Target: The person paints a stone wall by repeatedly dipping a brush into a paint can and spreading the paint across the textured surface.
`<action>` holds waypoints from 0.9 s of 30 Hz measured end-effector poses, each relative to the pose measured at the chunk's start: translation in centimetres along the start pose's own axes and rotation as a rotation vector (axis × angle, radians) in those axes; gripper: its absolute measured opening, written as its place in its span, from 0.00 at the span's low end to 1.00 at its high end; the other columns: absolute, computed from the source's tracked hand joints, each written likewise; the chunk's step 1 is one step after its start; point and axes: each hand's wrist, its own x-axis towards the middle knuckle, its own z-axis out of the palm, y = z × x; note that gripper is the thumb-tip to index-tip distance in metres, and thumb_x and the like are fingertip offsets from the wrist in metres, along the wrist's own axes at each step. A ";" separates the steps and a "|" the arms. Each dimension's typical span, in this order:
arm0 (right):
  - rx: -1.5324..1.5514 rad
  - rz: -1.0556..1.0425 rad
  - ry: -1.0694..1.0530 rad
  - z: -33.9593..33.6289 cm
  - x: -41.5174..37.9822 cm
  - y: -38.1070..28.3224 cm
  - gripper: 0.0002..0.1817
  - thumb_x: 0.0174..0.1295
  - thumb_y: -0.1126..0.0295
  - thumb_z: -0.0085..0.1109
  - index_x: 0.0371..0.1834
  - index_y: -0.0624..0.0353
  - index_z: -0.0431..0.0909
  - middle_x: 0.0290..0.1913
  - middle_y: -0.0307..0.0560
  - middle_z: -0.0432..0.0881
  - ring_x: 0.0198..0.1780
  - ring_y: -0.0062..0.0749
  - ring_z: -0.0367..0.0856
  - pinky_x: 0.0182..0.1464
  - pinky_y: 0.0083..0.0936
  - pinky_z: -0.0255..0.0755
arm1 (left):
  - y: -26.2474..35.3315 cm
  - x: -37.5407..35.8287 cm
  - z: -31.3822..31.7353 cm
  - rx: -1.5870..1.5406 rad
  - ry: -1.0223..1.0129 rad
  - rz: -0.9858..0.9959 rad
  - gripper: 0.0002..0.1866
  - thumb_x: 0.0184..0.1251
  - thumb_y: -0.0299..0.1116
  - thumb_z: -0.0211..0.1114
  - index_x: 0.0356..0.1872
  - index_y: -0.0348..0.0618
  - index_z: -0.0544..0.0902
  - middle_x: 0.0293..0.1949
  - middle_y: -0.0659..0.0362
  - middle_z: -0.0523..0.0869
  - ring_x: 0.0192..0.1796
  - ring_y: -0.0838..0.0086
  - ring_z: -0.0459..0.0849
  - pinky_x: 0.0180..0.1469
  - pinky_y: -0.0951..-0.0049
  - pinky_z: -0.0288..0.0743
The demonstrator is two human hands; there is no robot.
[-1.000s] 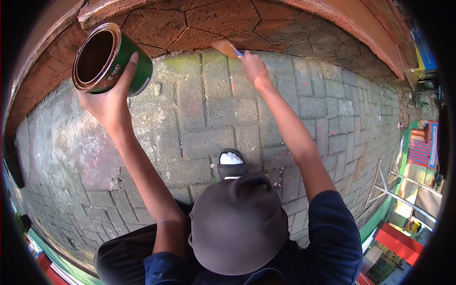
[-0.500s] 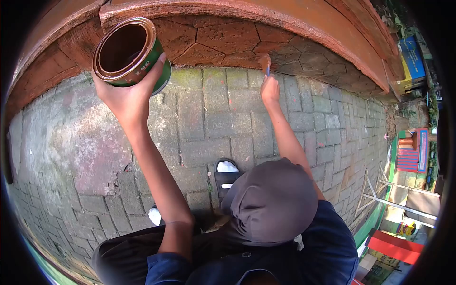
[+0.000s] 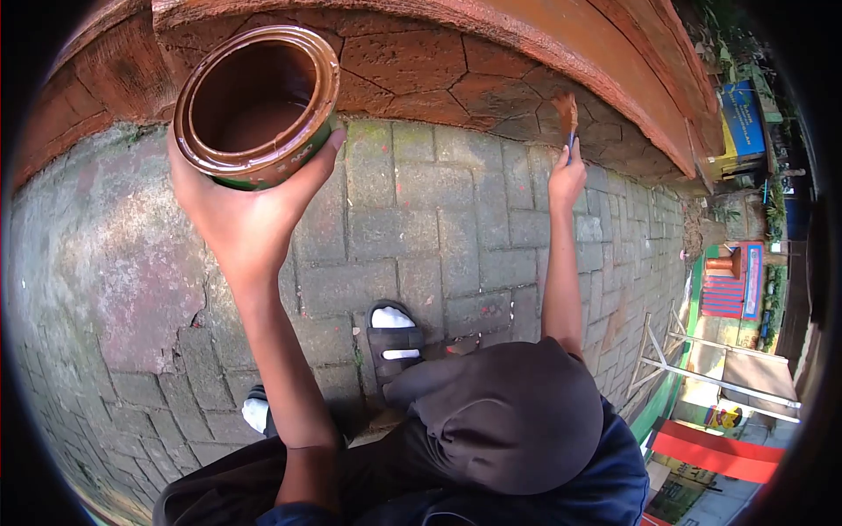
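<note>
Gripping narrowly, R hand (image 3: 567, 181) holds brush (image 3: 568, 123) by its handle; long axis runs away from body, bristles twd wall (image 3: 491, 92), prob. touching, hard to tell. L hand (image 3: 246, 219), spread wide, clasps can (image 3: 263, 164), open top tilted twd cam, nr wall.

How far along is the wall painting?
Looks done: reddish-brown lower stones left of the brush. In hand: the right grip has the brush at the wall's duller stones; the left grip holds the open paint can. Apparently left: those duller, grey-brown stones.
</note>
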 end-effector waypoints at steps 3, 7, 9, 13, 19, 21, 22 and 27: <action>0.182 0.079 0.032 5.4 -2.4 -1.8 0.21 0.73 0.69 0.49 0.65 0.67 0.73 0.43 0.74 0.82 0.44 0.67 0.82 0.44 0.55 0.73 | -0.4 -1.4 1.0 -0.014 -0.018 -0.075 0.35 0.39 0.29 0.85 0.52 0.33 0.80 0.47 0.55 0.87 0.46 0.72 0.86 0.53 0.70 0.79; 0.521 0.166 -0.003 9.5 -6.6 -10.8 0.22 0.72 0.74 0.46 0.68 0.71 0.68 0.46 0.74 0.82 0.46 0.69 0.81 0.46 0.52 0.73 | -0.1 -2.2 2.1 0.001 -0.053 -0.113 0.39 0.37 0.30 0.86 0.56 0.33 0.77 0.50 0.53 0.85 0.51 0.69 0.84 0.57 0.68 0.78; 0.533 0.166 -0.049 11.1 -9.4 -13.4 0.24 0.72 0.74 0.46 0.70 0.71 0.65 0.46 0.72 0.81 0.47 0.68 0.81 0.48 0.52 0.72 | -0.1 -2.3 2.4 0.042 -0.077 -0.116 0.44 0.35 0.31 0.87 0.59 0.33 0.73 0.54 0.51 0.82 0.54 0.67 0.82 0.60 0.66 0.76; 0.481 0.027 -0.405 9.9 -14.4 -14.9 0.25 0.73 0.74 0.45 0.72 0.66 0.63 0.49 0.72 0.80 0.48 0.65 0.81 0.49 0.51 0.73 | -0.9 -2.7 2.3 0.029 -0.078 -0.155 0.46 0.35 0.31 0.87 0.60 0.33 0.72 0.54 0.51 0.82 0.54 0.67 0.82 0.60 0.66 0.76; 0.333 -0.006 -0.520 6.2 -10.5 -11.2 0.19 0.73 0.70 0.50 0.65 0.55 0.77 0.42 0.69 0.83 0.42 0.61 0.84 0.44 0.50 0.74 | -2.3 -2.3 0.9 0.009 -0.147 -0.095 0.48 0.35 0.33 0.87 0.61 0.34 0.69 0.54 0.50 0.80 0.56 0.66 0.82 0.61 0.66 0.76; 0.320 0.084 -0.363 4.8 -7.7 -8.2 0.18 0.73 0.69 0.51 0.63 0.56 0.79 0.41 0.68 0.84 0.42 0.60 0.85 0.43 0.48 0.75 | -3.3 -2.5 0.3 0.041 -0.142 -0.078 0.48 0.34 0.34 0.88 0.61 0.34 0.69 0.55 0.50 0.80 0.56 0.65 0.82 0.61 0.65 0.75; 0.331 0.081 -0.234 4.8 -6.0 -6.3 0.18 0.73 0.69 0.51 0.63 0.57 0.79 0.41 0.68 0.84 0.43 0.60 0.85 0.43 0.47 0.75 | -3.8 -2.7 0.1 0.063 -0.147 -0.059 0.48 0.34 0.34 0.88 0.61 0.34 0.69 0.55 0.50 0.80 0.56 0.65 0.81 0.62 0.65 0.75; 0.320 0.085 -0.125 3.9 -4.4 -5.4 0.19 0.73 0.70 0.50 0.64 0.63 0.76 0.43 0.72 0.83 0.46 0.64 0.83 0.45 0.48 0.74 | -6.4 -5.1 0.7 0.089 -0.042 -0.022 0.51 0.33 0.36 0.87 0.62 0.35 0.67 0.55 0.50 0.79 0.57 0.64 0.81 0.62 0.64 0.75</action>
